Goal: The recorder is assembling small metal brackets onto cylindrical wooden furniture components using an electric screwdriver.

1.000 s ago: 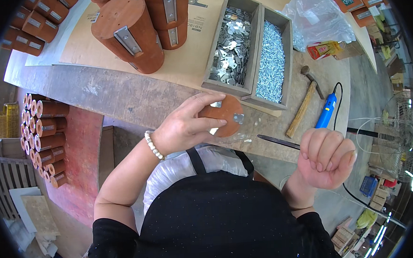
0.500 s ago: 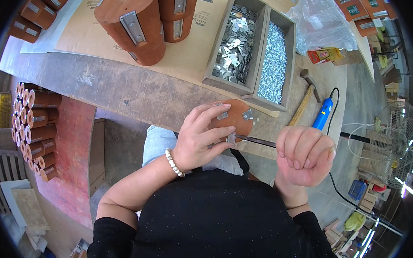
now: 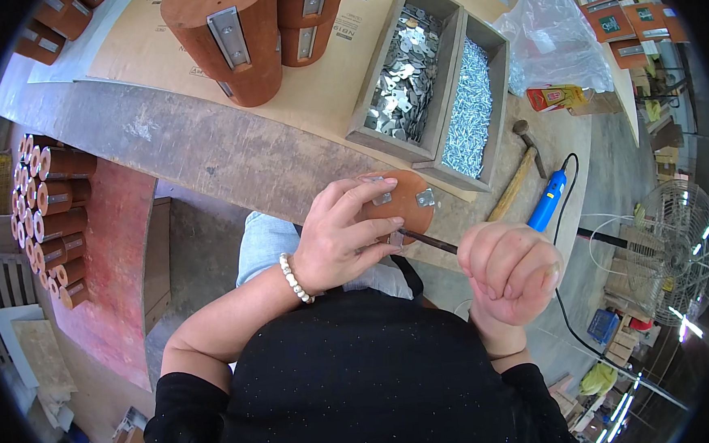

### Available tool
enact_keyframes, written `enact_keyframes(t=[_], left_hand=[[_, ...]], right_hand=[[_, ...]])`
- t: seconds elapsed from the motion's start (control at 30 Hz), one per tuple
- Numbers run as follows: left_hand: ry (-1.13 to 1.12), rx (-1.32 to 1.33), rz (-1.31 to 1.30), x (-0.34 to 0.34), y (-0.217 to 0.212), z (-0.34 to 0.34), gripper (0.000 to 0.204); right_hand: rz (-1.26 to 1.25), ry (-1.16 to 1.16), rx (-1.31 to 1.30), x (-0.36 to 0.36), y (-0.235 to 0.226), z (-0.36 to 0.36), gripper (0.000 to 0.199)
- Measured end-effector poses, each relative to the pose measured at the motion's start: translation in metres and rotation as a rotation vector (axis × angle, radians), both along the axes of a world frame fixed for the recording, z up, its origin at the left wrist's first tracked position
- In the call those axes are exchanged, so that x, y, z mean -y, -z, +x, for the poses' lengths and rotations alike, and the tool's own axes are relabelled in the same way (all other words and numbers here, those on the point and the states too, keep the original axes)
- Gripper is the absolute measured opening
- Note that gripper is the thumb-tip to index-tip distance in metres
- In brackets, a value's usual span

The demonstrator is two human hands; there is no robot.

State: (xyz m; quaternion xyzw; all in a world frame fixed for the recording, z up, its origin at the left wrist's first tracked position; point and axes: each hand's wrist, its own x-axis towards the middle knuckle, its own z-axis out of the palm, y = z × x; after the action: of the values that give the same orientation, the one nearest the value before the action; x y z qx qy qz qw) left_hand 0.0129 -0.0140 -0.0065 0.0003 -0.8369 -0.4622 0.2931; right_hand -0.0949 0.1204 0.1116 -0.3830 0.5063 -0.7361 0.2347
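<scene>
My left hand (image 3: 341,230), a beaded bracelet at its wrist, grips a reddish-brown round block (image 3: 412,199) at the near edge of the bench. Small metal plates (image 3: 425,198) sit on its end face. My right hand (image 3: 510,273) is closed in a fist around a tool with a thin dark shaft (image 3: 430,239). Its handle is hidden in the fist, so I cannot tell its exact kind. The shaft points left, its tip at a small metal plate (image 3: 395,238) by my left fingertips.
A two-part wooden tray (image 3: 357,134) holds metal plates (image 3: 405,80) and small screws (image 3: 467,113). A hammer (image 3: 514,181) and a blue corded tool (image 3: 547,201) lie to the right. Large brown tapered pieces (image 3: 260,69) stand behind; brown cylinders (image 3: 66,225) are stacked at left.
My right fist has shifted left with the tool, closer to the round block. The left hand keeps its hold. The whole view has shifted slightly.
</scene>
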Motion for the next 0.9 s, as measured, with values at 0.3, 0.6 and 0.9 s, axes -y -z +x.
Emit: enact_keyframes(t=[0.3, 0.6, 0.9], left_hand=[[0.002, 0.010, -0.008, 0.001, -0.001, 0.001, 0.042], [-0.024, 0.016, 0.031, 0.001, 0.001, 0.001, 0.035], [0.009, 0.042, 0.005, 0.003, 0.001, 0.003, 0.041]], right_hand=[[-0.071, -0.182, -0.132, 0.003, 0.004, 0.001, 0.046], [0.314, 0.080, -0.269, 0.015, -0.019, 0.012, 0.013], [0.115, -0.047, -0.033, 0.021, -0.005, 0.013, 0.019]])
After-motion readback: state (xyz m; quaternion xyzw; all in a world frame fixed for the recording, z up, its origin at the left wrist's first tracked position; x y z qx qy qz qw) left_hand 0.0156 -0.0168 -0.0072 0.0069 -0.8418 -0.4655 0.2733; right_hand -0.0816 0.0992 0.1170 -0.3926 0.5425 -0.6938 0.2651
